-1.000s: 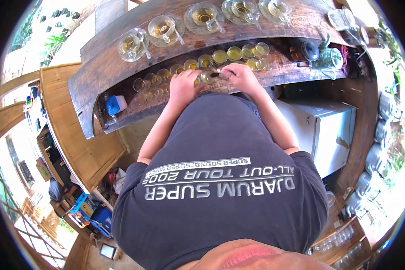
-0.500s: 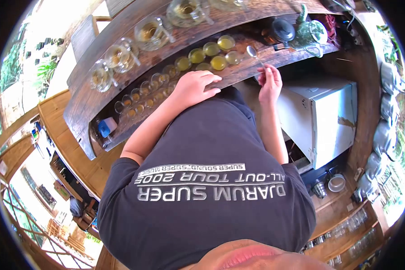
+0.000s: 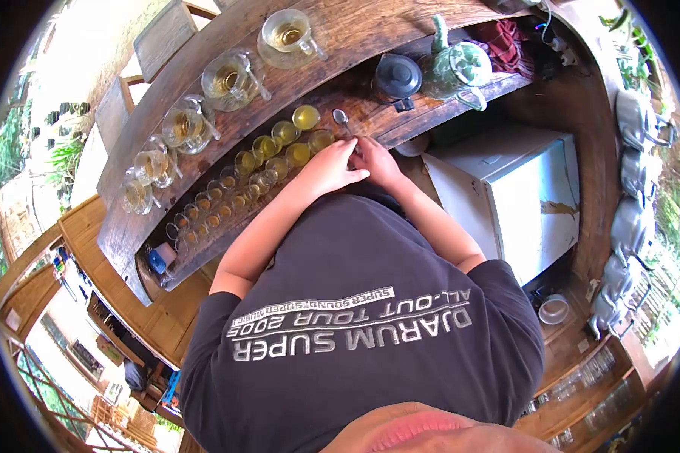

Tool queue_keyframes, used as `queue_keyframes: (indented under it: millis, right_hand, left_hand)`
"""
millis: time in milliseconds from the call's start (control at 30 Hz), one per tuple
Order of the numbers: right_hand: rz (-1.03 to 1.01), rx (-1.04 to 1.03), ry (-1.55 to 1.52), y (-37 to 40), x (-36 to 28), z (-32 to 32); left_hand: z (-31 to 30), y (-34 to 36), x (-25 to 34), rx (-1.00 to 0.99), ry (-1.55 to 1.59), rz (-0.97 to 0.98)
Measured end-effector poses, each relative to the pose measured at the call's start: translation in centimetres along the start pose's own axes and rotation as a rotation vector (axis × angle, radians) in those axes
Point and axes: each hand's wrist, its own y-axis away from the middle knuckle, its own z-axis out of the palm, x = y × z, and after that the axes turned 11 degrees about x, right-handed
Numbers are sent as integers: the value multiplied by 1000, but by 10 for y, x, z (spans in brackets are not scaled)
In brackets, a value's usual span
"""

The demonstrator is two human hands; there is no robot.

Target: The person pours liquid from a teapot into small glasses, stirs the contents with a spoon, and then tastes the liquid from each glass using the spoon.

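My right hand (image 3: pixel 376 162) is closed around the handle of a small metal spoon (image 3: pixel 341 118), its bowl up over the wooden shelf. My left hand (image 3: pixel 329 172) meets it at the shelf's front edge, thumb apart and fingers stretched toward the right hand's fingers; whether it touches the spoon handle is hidden. Just beyond them stand rows of small glasses. The near ones hold yellow-green liquid, such as the full glass (image 3: pixel 306 117); farther left, others like the small glass (image 3: pixel 202 201) hold amber liquid.
Glass cups on saucers (image 3: pixel 287 35) line the raised wooden counter (image 3: pixel 355 30). To the right are a dark lidded pot (image 3: pixel 397 77), a green-and-white teapot (image 3: pixel 457 68) and a red cloth (image 3: pixel 504 45). A white cabinet (image 3: pixel 533 200) stands below; a blue item (image 3: pixel 157 260) lies at the left end.
My right hand has moved left with the spoon and now meets my left hand. The view has shifted, so the counter things sit farther left.
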Motion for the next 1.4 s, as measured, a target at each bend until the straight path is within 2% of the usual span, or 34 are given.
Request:
queue_keyframes:
  millis: [33,167,233,300,367,433,500,600,800,867,1000,1067,1100,1167,1267,1400]
  right_hand:
    - [-100,-4,69,1,6,1]
    - [-211,24,112,-1,23,4]
    - [-266,24,195,-2,23,-1]
    - [-238,32,95,-3,23,-6]
    - [-337,41,108,-3,29,-12]
    - [-265,103,135,2,34,-13]
    - [-149,91,16,12,27,-26]
    - [-51,90,21,41,23,-42]
    - [34,110,58,119,30,-65]
    - [178,59,40,141,26,-74]
    - [192,82,-22,161,34,-95]
    - [335,194,-343,156,30,-108]
    - [353,180,-347,147,34,-120]
    - [286,362,-508,124,34,-139]
    - [181,620,-515,81,31,-179]
    - [162,704,-293,17,72,-231]
  left_hand:
    - [8,-2,-5,0,-1,-1]
    - [22,4,-14,25,52,-37]
    - [29,11,-16,79,21,12]
    - [30,15,-20,-4,68,-25]
    - [38,26,-35,-8,5,-18]
    - [30,41,-34,-51,-14,-52]
    - [24,62,-32,-17,-16,-68]
    - [32,99,-40,60,10,-55]
    - [98,165,-89,84,82,-148]
    - [118,179,-95,84,92,-166]
    - [133,185,-68,123,141,-150]
    - [122,173,-46,143,156,-131]
    - [115,163,-31,193,138,-72]
    - [107,137,-4,285,114,10]
    - [79,94,67,406,52,43]
    - [69,17,141,550,-34,174]
